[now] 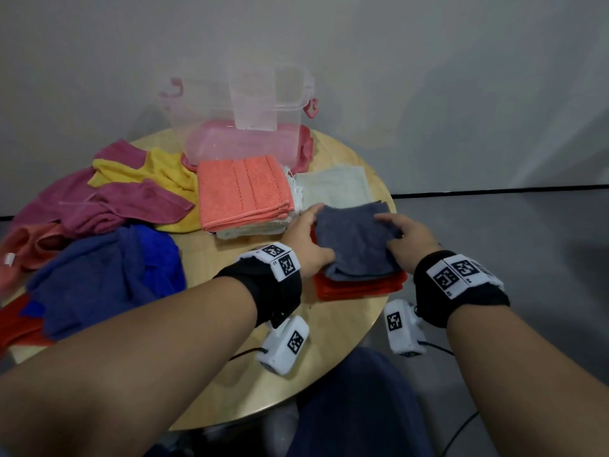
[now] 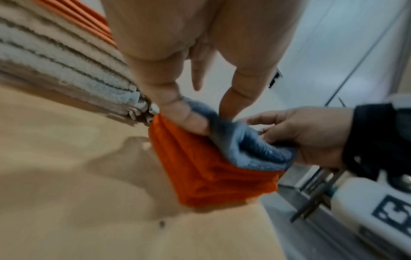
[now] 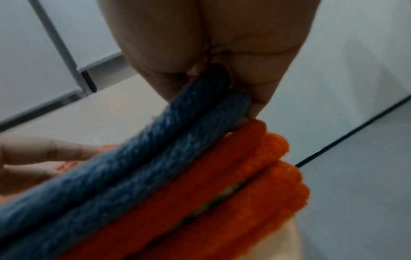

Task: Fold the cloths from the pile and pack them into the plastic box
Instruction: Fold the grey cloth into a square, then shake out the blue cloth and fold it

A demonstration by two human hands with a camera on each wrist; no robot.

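A folded grey-blue cloth (image 1: 354, 245) lies on top of a folded red cloth (image 1: 359, 286) at the table's near right. My left hand (image 1: 309, 235) grips the grey cloth's left edge. In the left wrist view its thumb and fingers (image 2: 211, 121) pinch the grey cloth (image 2: 244, 146) above the red cloth (image 2: 200, 167). My right hand (image 1: 397, 237) grips the right side, and the right wrist view shows the doubled grey fold (image 3: 133, 168) held in that hand (image 3: 222, 88). The clear plastic box (image 1: 197, 103) stands at the back. An unfolded pile (image 1: 108, 225) covers the left.
The box stands on its pink lid (image 1: 247, 143). A salmon cloth (image 1: 244, 189) tops a folded white stack in front of it, with a pale green cloth (image 1: 333, 186) to its right. The round wooden table (image 1: 296, 357) ends close behind the red cloth.
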